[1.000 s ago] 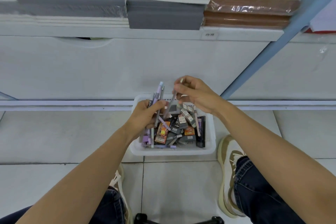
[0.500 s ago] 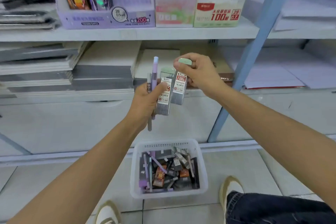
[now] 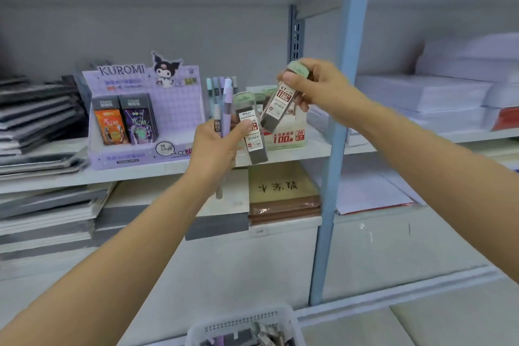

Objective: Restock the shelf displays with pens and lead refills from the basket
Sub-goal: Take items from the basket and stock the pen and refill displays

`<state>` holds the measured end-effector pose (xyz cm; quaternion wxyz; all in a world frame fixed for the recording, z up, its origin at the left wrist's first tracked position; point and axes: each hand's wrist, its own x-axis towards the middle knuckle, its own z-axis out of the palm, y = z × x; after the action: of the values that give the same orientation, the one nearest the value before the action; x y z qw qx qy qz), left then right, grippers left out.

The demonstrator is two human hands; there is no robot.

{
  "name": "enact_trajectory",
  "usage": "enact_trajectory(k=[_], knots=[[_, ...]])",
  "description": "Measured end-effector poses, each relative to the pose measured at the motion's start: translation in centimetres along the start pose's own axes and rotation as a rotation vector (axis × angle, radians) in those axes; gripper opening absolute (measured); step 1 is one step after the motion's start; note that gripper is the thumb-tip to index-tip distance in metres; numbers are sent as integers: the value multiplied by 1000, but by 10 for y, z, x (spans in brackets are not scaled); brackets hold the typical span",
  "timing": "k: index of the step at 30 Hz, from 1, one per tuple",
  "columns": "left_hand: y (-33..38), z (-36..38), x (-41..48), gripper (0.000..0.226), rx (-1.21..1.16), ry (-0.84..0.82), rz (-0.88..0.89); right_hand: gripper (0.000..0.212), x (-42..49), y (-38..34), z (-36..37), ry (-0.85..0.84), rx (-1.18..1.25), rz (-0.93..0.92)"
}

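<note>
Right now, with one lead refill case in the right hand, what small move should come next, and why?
Probably lower the lead refill case held by the right hand into the cream display box just behind it: both carry a red 100 label, and green-capped cases already stand there. The left hand holds the pens and a second case, so it can wait.

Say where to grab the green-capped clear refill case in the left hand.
Probably its cap end, from the right: the green-capped clear refill case stands nearly upright, cap above the left hand, whose thumb crosses its middle; lilac pens crowd its left.
</note>
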<state>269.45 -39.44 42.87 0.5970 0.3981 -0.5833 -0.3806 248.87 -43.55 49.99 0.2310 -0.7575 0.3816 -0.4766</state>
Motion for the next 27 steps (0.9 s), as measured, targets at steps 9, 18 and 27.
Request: enact_trajectory(k=[9,18,27], knots=[[12,5,42,12,33,73,26,16,45,25,-28,12,-358,-41],[11,-3,50,12,78,66,43,11,69,43,-23,-110,-606,-107],[6,-2,50,10,94,39,-3,16,70,58,-20,-95,-680,-78]])
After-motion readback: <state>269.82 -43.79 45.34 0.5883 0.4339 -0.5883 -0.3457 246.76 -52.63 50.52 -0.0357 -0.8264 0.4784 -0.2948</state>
